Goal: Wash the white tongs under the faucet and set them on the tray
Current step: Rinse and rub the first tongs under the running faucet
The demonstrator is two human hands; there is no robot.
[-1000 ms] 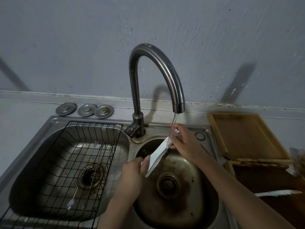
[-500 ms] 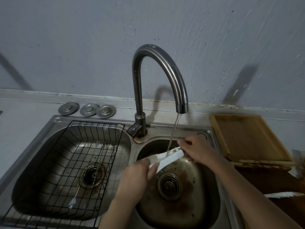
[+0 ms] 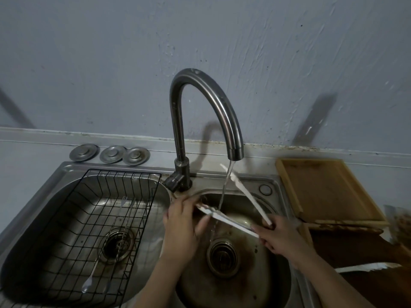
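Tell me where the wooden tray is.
The wooden tray sits on the counter right of the sink, against the wall, just beyond the right hand.

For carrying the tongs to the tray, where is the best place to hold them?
Probably at the joined end, where the right hand already holds the tongs, coming from the right. The two arms meet there; their tips splay apart under the water.
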